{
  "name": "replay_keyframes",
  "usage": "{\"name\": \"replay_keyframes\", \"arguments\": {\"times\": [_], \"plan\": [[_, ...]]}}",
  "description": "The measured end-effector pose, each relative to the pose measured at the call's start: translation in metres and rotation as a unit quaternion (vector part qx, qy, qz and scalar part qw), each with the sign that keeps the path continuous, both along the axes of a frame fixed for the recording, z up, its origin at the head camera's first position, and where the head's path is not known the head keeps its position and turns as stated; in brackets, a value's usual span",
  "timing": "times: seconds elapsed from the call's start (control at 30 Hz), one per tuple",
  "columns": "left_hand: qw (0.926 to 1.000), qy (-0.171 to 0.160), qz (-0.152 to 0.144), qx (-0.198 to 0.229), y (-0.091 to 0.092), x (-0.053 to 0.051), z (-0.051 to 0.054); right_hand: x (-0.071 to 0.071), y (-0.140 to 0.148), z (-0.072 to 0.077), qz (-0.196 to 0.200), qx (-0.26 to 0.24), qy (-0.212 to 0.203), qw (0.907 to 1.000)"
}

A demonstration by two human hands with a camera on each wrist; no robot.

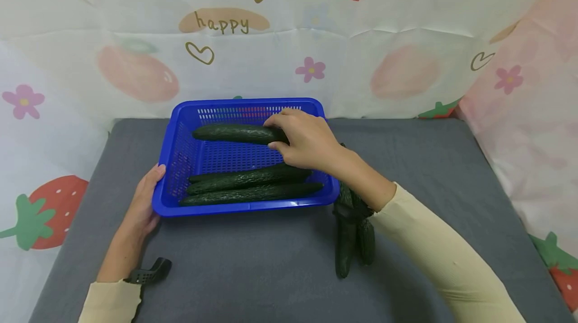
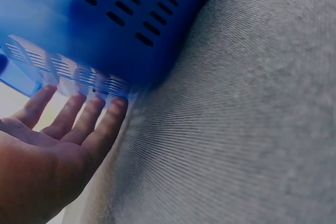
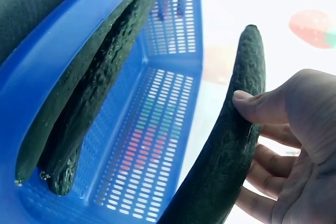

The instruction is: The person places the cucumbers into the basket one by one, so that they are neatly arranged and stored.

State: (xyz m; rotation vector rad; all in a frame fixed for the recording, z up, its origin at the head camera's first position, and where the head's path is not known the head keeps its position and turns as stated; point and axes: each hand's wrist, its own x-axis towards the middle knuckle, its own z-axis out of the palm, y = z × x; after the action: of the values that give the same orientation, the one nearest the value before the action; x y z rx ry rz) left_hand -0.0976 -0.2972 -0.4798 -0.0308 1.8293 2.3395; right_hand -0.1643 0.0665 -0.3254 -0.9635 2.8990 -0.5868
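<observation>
A blue plastic basket (image 1: 246,207) with slotted walls stands on the grey cloth, long dark green cucumbers (image 1: 253,192) lying side by side along its near wall. My right hand (image 1: 309,140) pinches another cucumber (image 3: 226,145) near one end, thumb on one side and fingers on the other. That cucumber is above the far part of the basket, roughly level. At the basket's left end, my left hand (image 1: 144,197) touches the wall and rim. In the left wrist view its fingers (image 2: 105,124) look nearly straight against the slotted wall.
More cucumbers (image 1: 346,248) lie on the table right of the basket, partly hidden under my right wrist. Behind the grey table (image 1: 253,273) hangs a printed curtain (image 1: 280,72), close to the basket's far side. A black strap piece (image 1: 151,272) sits at my left wrist.
</observation>
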Motion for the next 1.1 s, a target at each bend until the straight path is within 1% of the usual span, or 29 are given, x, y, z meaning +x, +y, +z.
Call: {"name": "replay_keyframes", "arguments": {"times": [0.2, 0.33, 0.43, 0.5, 0.7, 0.83, 0.97, 1.1], "plan": [[0.9996, -0.006, -0.003, 0.029, -0.002, -0.001, -0.001, -0.003, -0.012, -0.001, 0.014, 0.017, 0.000, 0.9997], [0.9997, -0.006, -0.005, 0.021, -0.004, -0.001, -0.001, -0.003, -0.018, 0.000, 0.020, 0.019, -0.001, 0.9996], [0.9998, -0.001, -0.017, 0.009, -0.005, -0.001, -0.001, -0.004, -0.021, 0.000, 0.021, 0.022, -0.010, 0.9995], [0.9996, 0.003, -0.026, 0.008, -0.006, -0.001, 0.000, -0.005, -0.023, -0.001, 0.023, 0.026, -0.018, 0.9992], [0.9986, 0.016, -0.045, 0.022, -0.006, -0.005, 0.000, -0.010, -0.030, -0.004, 0.024, 0.033, -0.033, 0.9986], [0.9988, 0.006, -0.044, 0.021, -0.005, -0.005, 0.001, -0.012, -0.034, -0.006, 0.027, 0.037, -0.042, 0.9981], [0.9989, -0.003, -0.045, 0.010, -0.004, -0.003, 0.003, -0.014, -0.037, -0.008, 0.031, 0.040, -0.048, 0.9976], [0.9988, -0.004, -0.050, -0.004, -0.004, -0.002, 0.004, -0.015, -0.040, -0.011, 0.033, 0.045, -0.048, 0.9973]]}}
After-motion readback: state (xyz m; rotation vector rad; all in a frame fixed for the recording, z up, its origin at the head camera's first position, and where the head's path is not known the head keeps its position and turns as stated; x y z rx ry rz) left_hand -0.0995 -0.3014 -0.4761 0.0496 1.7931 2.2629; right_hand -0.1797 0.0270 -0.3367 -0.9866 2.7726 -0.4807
